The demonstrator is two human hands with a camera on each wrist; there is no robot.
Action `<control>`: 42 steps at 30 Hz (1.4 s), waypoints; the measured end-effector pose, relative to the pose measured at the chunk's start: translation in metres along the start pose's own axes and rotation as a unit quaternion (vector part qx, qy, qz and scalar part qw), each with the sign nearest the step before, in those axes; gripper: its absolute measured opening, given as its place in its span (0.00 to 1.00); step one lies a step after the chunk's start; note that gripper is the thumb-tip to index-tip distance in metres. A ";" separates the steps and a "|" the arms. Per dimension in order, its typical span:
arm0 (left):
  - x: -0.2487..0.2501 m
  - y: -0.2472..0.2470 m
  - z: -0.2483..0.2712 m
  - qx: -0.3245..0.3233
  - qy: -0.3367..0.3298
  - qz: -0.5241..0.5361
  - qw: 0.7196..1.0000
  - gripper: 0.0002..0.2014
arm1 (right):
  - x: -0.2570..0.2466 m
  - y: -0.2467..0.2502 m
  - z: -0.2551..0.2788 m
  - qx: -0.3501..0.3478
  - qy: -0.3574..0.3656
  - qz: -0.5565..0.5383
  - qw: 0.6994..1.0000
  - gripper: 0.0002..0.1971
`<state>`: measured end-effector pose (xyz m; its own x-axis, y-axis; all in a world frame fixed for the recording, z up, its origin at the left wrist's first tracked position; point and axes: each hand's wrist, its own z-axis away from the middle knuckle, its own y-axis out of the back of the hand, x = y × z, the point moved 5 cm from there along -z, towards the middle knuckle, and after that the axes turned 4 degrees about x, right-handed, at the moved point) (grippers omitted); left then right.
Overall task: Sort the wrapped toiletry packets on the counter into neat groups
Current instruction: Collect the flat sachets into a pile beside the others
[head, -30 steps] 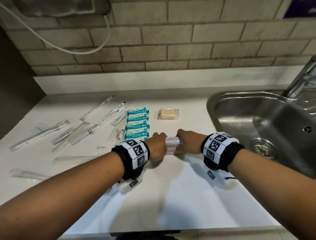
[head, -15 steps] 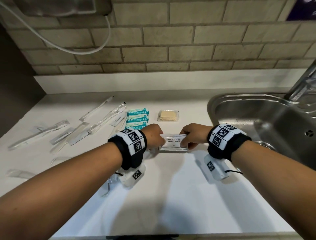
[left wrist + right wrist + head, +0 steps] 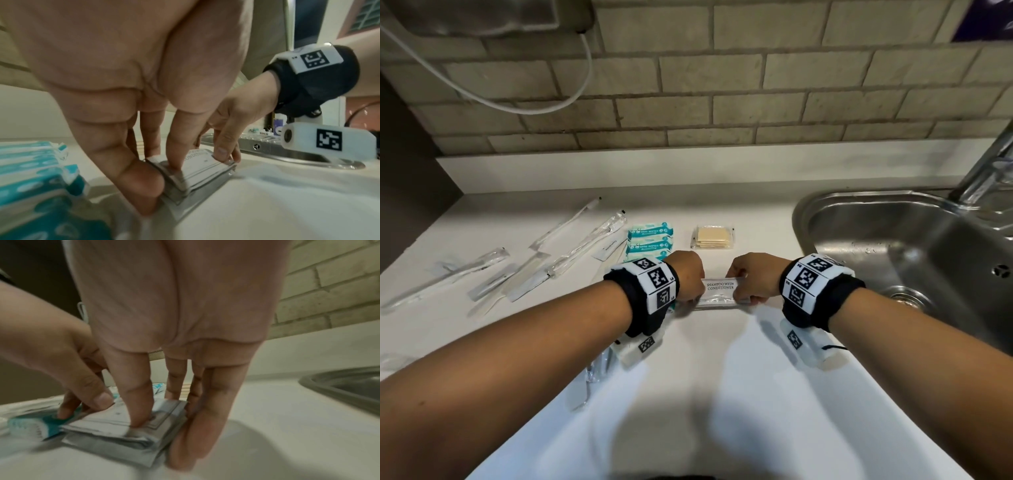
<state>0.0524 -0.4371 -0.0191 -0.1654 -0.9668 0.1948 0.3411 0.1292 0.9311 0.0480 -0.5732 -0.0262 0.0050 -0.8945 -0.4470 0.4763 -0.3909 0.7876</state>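
Note:
A stack of white shampoo packets (image 3: 719, 289) lies flat on the white counter (image 3: 722, 394), label up. My left hand (image 3: 688, 277) pinches its left end and my right hand (image 3: 751, 277) pinches its right end. In the left wrist view the left hand (image 3: 162, 178) has its thumb on the near edge and fingers on top of the shampoo packets (image 3: 201, 168). In the right wrist view my right hand (image 3: 164, 434) clamps the shampoo packets (image 3: 115, 426) the same way. Teal wipe packs (image 3: 650, 241) sit just behind my left hand.
A clear pack of beige pads (image 3: 713, 237) lies right of the wipes. Several long clear-wrapped items (image 3: 582, 246) are scattered at the left. A steel sink (image 3: 801, 219) with a faucet (image 3: 983, 171) fills the right side. A tiled wall stands behind.
The packet stack, held between both hands, has turned from standing on edge to lying flat with the label up. Both hands have stayed on its ends.

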 end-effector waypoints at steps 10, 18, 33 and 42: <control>0.003 0.001 -0.003 -0.030 -0.025 -0.010 0.999 0.18 | -0.010 -0.001 0.006 -0.008 0.040 0.117 0.992 0.35; 0.008 -0.004 -0.004 -0.041 -0.051 -0.036 0.997 0.30 | -0.017 -0.008 0.000 0.020 0.049 0.194 0.980 0.23; 0.008 -0.006 -0.005 -0.018 -0.051 -0.044 0.998 0.18 | -0.022 -0.011 -0.008 0.027 0.058 0.221 0.973 0.14; -0.012 0.018 0.006 -0.026 -0.081 0.024 0.996 0.39 | -0.034 -0.005 -0.004 -0.001 0.021 0.256 0.966 0.31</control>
<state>0.0555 -0.4218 -0.0027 -0.2932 -0.9111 0.2895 0.3986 0.1588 0.9033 0.0485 -0.5402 -0.0165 0.2769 -0.9608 -0.0161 0.4043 0.1013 0.9090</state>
